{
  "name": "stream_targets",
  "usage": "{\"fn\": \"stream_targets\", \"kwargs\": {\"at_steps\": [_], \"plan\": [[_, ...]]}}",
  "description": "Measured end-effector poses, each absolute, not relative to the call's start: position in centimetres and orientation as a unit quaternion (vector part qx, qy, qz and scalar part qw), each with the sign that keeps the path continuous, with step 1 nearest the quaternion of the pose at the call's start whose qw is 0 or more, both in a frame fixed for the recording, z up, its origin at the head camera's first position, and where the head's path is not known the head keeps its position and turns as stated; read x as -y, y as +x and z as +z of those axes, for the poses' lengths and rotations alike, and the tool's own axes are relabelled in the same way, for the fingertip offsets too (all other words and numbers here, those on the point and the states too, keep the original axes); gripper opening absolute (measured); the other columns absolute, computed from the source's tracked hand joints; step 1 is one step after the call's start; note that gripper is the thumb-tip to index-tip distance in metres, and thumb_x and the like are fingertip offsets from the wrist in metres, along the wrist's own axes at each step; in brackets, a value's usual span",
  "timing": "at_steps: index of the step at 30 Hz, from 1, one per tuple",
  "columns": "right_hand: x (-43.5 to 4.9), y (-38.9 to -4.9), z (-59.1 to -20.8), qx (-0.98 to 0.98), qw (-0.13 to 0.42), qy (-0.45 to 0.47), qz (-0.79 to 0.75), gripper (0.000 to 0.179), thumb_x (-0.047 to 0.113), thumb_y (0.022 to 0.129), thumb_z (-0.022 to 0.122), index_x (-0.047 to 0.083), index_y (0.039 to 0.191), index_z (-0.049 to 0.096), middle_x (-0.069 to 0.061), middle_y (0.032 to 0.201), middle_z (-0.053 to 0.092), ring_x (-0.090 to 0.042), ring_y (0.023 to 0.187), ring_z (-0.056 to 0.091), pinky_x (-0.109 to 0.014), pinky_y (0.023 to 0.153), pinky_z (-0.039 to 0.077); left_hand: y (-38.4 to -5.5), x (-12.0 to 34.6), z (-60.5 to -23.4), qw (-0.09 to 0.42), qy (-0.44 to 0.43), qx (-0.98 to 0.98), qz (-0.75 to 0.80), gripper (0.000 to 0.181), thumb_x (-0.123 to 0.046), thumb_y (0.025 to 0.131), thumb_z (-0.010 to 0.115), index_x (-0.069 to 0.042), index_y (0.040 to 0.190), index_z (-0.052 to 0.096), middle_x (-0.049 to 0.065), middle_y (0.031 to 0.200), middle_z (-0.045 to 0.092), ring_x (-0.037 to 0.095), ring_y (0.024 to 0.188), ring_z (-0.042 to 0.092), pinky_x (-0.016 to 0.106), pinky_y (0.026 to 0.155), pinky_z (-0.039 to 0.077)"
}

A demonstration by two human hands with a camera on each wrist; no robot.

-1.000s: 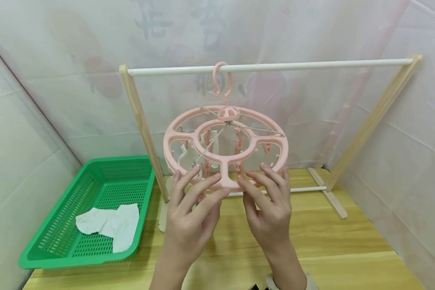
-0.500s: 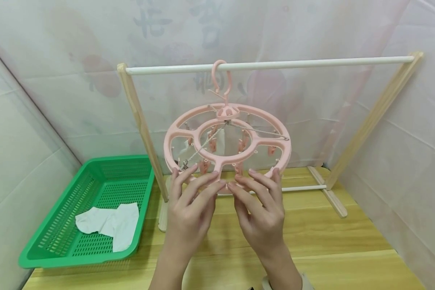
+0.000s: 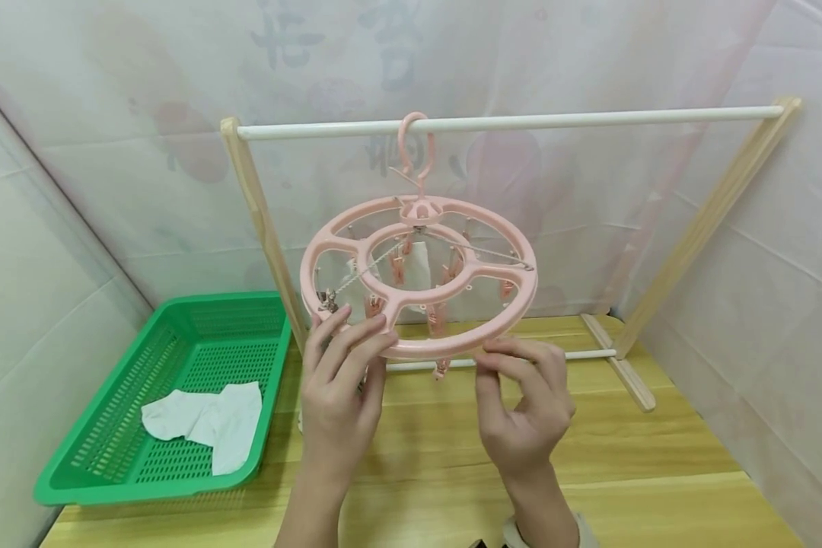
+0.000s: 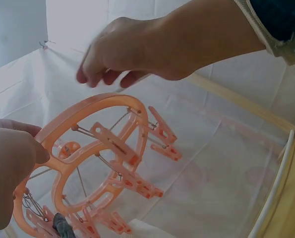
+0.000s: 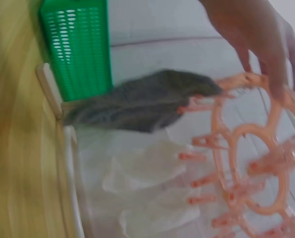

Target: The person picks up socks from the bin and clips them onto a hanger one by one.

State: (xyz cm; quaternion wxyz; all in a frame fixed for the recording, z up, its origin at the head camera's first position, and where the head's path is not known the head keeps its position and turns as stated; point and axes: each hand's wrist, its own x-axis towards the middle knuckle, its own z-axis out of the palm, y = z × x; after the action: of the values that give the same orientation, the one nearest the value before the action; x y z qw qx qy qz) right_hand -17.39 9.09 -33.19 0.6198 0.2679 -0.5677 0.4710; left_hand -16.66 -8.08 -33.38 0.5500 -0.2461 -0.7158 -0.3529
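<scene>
A pink round clip hanger hangs by its hook from the white rail. My left hand holds its front left rim, with the thumb below and fingers over the top, as the left wrist view shows. My right hand is beside the front right rim, fingers bent and fingertips close to the edge; the left wrist view has this hand just off the ring with nothing in it. Pink clips dangle under the ring. In the right wrist view a dark grey sock and two pale socks hang from clips.
A green basket stands at the left on the wooden table, with white socks lying in it. The rack has a white top rail and wooden side posts. White cloth walls close in the back and sides.
The hanger has turned, its front spoke and cord knot shifting to the left along with my left hand. My right hand has come off the rim and moved right, away from the left.
</scene>
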Motion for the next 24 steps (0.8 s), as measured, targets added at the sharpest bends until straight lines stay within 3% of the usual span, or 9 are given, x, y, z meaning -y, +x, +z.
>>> {"fn": "stream_targets", "kwargs": {"at_steps": [4, 8, 13, 17, 20, 24], "plan": [[-10.8, -17.8, -33.9, 0.587, 0.511, 0.266, 0.569, 0.007, -0.016, 0.079, 0.063, -0.013, 0.073, 0.067, -0.019, 0.078, 0.064, -0.018, 0.078, 0.063, -0.019, 0.074, 0.052, -17.0, 8.4, -33.4, 0.549, -0.248, 0.71, -0.364, 0.017, 0.006, 0.088, 0.065, -0.006, 0.097, 0.073, 0.012, 0.11, 0.073, 0.04, 0.124, 0.057, 0.058, 0.112, 0.035], [-11.8, -18.3, -34.8, 0.584, 0.433, 0.261, 0.635, 0.012, -0.024, 0.077, 0.06, -0.014, 0.078, 0.067, -0.015, 0.081, 0.065, -0.015, 0.081, 0.063, -0.022, 0.076, 0.054, -17.2, 8.7, -33.7, 0.544, -0.246, 0.709, -0.374, 0.017, 0.008, 0.088, 0.064, -0.005, 0.097, 0.072, 0.013, 0.11, 0.072, 0.041, 0.127, 0.055, 0.053, 0.112, 0.038], [-11.9, -18.8, -35.4, 0.589, 0.433, 0.243, 0.638, 0.012, -0.023, 0.076, 0.059, -0.013, 0.074, 0.066, -0.011, 0.08, 0.067, -0.013, 0.075, 0.062, -0.02, 0.07, 0.053, -17.4, 8.9, -33.8, 0.545, -0.245, 0.7, -0.391, 0.018, 0.011, 0.086, 0.063, -0.002, 0.097, 0.071, 0.017, 0.112, 0.071, 0.043, 0.131, 0.052, 0.052, 0.113, 0.038], [-11.9, -19.1, -35.7, 0.652, 0.452, 0.235, 0.562, 0.014, -0.015, 0.078, 0.062, -0.004, 0.078, 0.072, -0.011, 0.076, 0.069, -0.008, 0.066, 0.06, -0.015, 0.062, 0.051, -17.7, 8.9, -33.8, 0.549, -0.244, 0.691, -0.402, 0.018, 0.013, 0.086, 0.062, -0.001, 0.095, 0.07, 0.019, 0.113, 0.07, 0.045, 0.132, 0.05, 0.053, 0.113, 0.037], [-11.7, -19.1, -35.7, 0.698, 0.443, 0.255, 0.503, 0.015, -0.006, 0.081, 0.064, 0.002, 0.087, 0.075, -0.008, 0.077, 0.071, -0.009, 0.066, 0.064, -0.015, 0.064, 0.053, -17.8, 8.9, -33.9, 0.549, -0.243, 0.689, -0.406, 0.018, 0.013, 0.086, 0.062, 0.0, 0.094, 0.07, 0.02, 0.114, 0.07, 0.045, 0.132, 0.05, 0.052, 0.113, 0.037], [-11.2, -18.8, -35.8, 0.728, 0.392, 0.295, 0.478, 0.014, 0.005, 0.084, 0.068, 0.006, 0.096, 0.075, -0.004, 0.085, 0.075, -0.014, 0.075, 0.07, -0.022, 0.074, 0.057, -17.8, 9.0, -33.9, 0.547, -0.244, 0.689, -0.408, 0.017, 0.012, 0.086, 0.063, -0.001, 0.095, 0.071, 0.02, 0.113, 0.07, 0.047, 0.132, 0.05, 0.052, 0.113, 0.036]]}}
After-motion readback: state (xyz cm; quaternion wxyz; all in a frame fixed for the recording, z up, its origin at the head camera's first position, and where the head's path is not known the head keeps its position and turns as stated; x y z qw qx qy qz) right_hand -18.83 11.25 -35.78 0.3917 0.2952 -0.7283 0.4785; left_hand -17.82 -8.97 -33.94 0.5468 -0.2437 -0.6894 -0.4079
